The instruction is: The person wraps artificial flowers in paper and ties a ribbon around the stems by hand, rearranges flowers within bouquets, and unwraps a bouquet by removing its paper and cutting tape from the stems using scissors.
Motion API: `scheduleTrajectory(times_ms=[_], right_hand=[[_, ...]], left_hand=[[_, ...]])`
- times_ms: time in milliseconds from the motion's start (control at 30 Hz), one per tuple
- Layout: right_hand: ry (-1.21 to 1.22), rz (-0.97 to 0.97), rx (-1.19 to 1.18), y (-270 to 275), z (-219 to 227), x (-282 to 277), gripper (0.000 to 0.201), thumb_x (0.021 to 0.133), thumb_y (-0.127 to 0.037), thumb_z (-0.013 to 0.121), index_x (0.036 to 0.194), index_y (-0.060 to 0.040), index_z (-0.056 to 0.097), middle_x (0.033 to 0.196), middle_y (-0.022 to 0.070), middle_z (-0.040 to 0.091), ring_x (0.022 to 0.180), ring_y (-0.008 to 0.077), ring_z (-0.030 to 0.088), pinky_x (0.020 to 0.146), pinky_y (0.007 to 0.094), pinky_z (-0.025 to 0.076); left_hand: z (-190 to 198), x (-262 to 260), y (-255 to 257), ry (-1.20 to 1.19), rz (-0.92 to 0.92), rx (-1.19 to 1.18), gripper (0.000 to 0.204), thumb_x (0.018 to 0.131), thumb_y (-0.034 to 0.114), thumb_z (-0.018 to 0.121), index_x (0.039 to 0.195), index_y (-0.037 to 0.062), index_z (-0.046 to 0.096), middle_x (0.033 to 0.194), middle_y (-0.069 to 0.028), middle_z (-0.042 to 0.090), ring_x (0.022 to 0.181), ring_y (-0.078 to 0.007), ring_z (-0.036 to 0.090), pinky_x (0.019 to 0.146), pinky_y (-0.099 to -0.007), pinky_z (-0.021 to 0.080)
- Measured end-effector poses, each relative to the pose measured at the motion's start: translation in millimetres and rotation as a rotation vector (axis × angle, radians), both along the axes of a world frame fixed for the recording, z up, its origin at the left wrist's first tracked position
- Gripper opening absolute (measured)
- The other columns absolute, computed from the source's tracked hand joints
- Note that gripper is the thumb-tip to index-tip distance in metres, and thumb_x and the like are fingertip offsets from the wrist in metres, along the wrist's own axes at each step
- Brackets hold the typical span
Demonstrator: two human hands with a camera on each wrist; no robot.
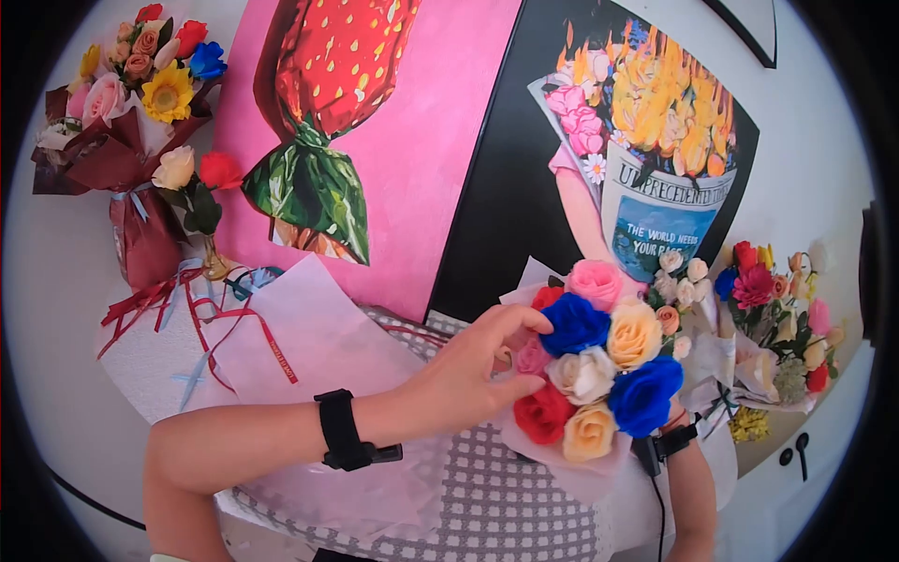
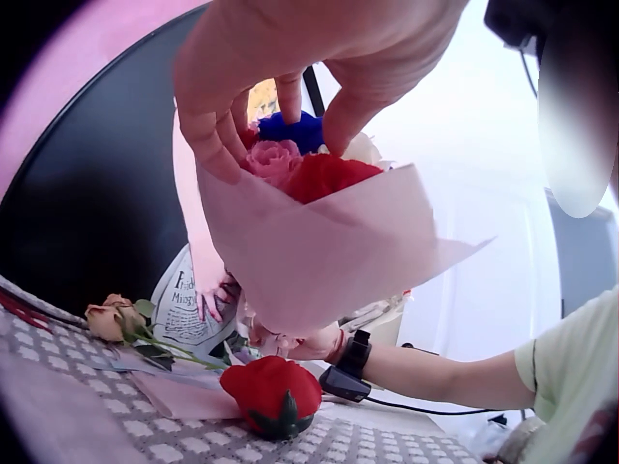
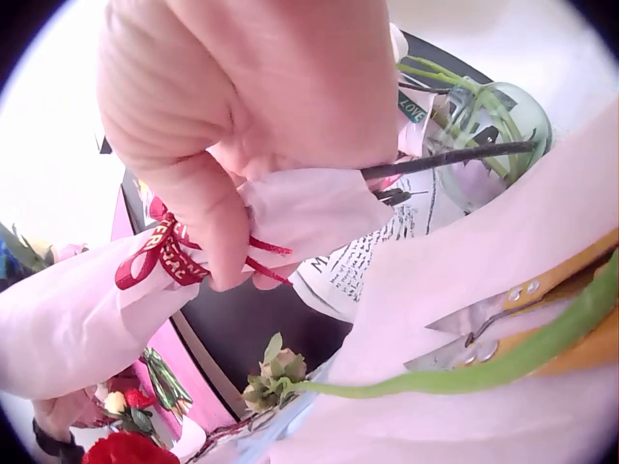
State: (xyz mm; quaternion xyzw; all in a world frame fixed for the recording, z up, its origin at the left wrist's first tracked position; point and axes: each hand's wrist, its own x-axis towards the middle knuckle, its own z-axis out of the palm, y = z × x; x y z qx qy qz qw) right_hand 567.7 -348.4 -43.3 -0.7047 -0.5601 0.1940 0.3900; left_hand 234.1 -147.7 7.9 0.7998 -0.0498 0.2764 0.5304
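Note:
A bouquet of blue, red, pink, cream and white roses (image 1: 582, 375) stands upright in pale pink paper (image 2: 309, 242). Over its left side reaches the left hand (image 1: 468, 370), fingers spread and bent, their tips touching the flower heads near the blue and red roses. In the left wrist view the same hand (image 2: 309, 48) comes down from above onto the blooms. Below them the right hand (image 3: 261, 106) grips the paper-wrapped stems beside a red printed ribbon bow (image 3: 160, 253). A dark stem (image 3: 450, 158) sticks out of the wrap's lower end.
Loose wrapping sheets (image 1: 309, 375) and ribbons (image 1: 201, 318) lie on the checked cloth (image 1: 487, 487). A loose red rose (image 2: 274, 394) is there too. Orange-handled scissors (image 3: 484, 333) and a glass vase (image 3: 513, 121) are near the right hand. More bouquets stand left (image 1: 140, 159) and right (image 1: 768, 328).

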Motion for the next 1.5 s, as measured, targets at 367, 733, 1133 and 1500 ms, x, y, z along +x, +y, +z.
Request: scheduleTrajectory(times_ms=[367,733,1133,1500], right_hand=[[-0.019,-0.002,0.006,-16,26,-5,0.037,0.065,0.016,0.045,0.094,-0.0060,0.051,0.090,-0.0039,0.050,0.085,0.0085,0.048,0.076,0.0229,0.041],[0.013,0.001,0.009,-48,6,6,0.037,0.065,0.016,0.045,0.094,-0.0057,0.051,0.091,-0.0037,0.050,0.086,0.0085,0.048,0.076,0.0229,0.040],[0.064,0.020,-0.003,-14,34,-11,0.037,0.065,0.016,0.045,0.095,-0.0054,0.052,0.092,-0.0036,0.050,0.087,0.0085,0.048,0.077,0.0230,0.040],[0.122,0.031,-0.016,-27,24,-14,0.037,0.065,0.016,0.045,0.095,-0.0052,0.052,0.092,-0.0034,0.051,0.088,0.0085,0.048,0.078,0.0230,0.040]], left_hand=[[14,4,-30,-0.171,0.157,0.132,0.031,0.079,0.015,0.060,0.104,0.0028,0.047,0.102,-0.0116,0.050,0.100,-0.0252,0.045,0.082,-0.0336,0.037],[21,7,-31,-0.295,0.322,0.551,0.024,0.078,0.022,0.062,0.095,0.0057,0.062,0.096,-0.0077,0.054,0.093,-0.0239,0.045,0.079,-0.0344,0.031],[38,16,-23,-0.418,0.463,0.473,0.012,0.075,0.018,0.063,0.079,0.0082,0.058,0.104,-0.0068,0.053,0.104,-0.0271,0.042,0.087,-0.0368,0.029],[32,15,-16,-0.372,0.357,0.582,0.011,0.071,0.016,0.063,0.077,0.0105,0.056,0.106,-0.0055,0.054,0.107,-0.0269,0.042,0.091,-0.0422,0.027]])
